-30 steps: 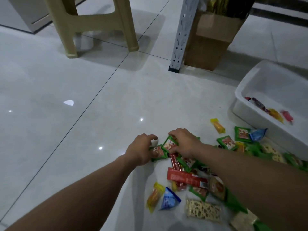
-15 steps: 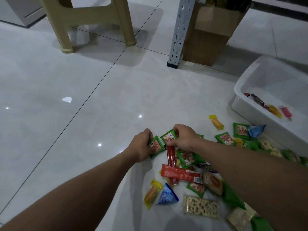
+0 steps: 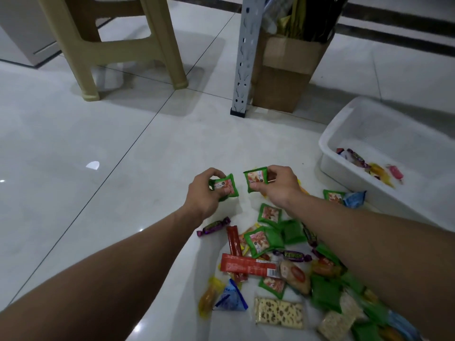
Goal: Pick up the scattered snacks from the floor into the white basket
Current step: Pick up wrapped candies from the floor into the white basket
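Note:
My left hand (image 3: 205, 193) pinches a small green snack packet (image 3: 225, 187) and holds it above the floor. Beside it, my right hand (image 3: 279, 187) pinches a second green snack packet (image 3: 256, 178), also lifted. Below both hands a pile of scattered snacks (image 3: 268, 257) lies on the white tiles: more green packets, a red bar (image 3: 247, 265), purple candies, a blue triangle pack (image 3: 230, 300) and nut bars. The white basket (image 3: 327, 143) stands at the right with a few candies (image 3: 369, 166) inside.
A beige plastic stool (image 3: 118, 45) stands at the back left. A grey metal post (image 3: 243, 57) and a cardboard box (image 3: 283, 70) rise behind the pile. Bare glossy floor tiles (image 3: 86, 156) spread to the left.
Both hands took hold of green packets on the floor and have lifted them up. A purple candy and red stick beneath them are now uncovered.

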A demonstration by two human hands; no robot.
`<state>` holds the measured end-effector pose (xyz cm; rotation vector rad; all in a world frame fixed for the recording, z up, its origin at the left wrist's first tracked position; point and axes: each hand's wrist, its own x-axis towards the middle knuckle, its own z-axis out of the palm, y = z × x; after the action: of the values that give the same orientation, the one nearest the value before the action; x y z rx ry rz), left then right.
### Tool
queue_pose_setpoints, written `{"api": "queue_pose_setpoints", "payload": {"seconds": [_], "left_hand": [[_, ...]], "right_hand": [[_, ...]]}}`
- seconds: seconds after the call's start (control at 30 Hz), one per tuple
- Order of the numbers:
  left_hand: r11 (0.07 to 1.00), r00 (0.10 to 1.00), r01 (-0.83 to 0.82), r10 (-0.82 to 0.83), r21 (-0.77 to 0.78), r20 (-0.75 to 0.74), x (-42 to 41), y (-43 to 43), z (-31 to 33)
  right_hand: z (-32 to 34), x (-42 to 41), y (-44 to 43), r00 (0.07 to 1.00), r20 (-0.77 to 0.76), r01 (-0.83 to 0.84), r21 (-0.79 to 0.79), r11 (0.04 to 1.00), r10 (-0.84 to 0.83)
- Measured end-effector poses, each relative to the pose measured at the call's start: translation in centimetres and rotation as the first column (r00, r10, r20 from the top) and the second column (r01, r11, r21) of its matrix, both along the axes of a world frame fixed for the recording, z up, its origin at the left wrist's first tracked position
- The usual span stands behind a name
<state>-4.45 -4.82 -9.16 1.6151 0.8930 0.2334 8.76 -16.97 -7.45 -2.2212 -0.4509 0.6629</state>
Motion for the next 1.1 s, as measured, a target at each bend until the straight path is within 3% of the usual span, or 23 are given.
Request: {"api": "queue_pose_setpoints", "payload": {"seconds": [0.27, 0.57, 1.0, 1.1], "left_hand": [[0.996, 0.988, 0.059, -0.049, -0.068, 0.146, 7.2, -2.6, 3.8], [0.978, 0.966, 0.206, -0.208, 0.025, 0.152, 17.2, -8.8, 6.1], [0.872, 0.910, 0.401, -0.414, 0.279, -0.015, 29.4, -16.9, 3.8], [0.865, 0.905, 0.420, -0.420, 0.275, -0.064, 30.9, -17.4, 2.9]], "right_hand": [[3.6, 5.1, -4.6, 0.969, -0.105, 0.239, 0.161, 0.958, -0.224], [5.5, 13.8, -12.7, 0.880, -0.104, 0.475, 0.212, 0.854, -0.463], [3.8, 21.4, -20.9, 0.815, -0.163, 0.579, 0.162, 0.799, -0.557], [2.9, 22.2, -21.8, 0.810, -0.170, 0.584, 0.149, 0.798, -0.561]]}}
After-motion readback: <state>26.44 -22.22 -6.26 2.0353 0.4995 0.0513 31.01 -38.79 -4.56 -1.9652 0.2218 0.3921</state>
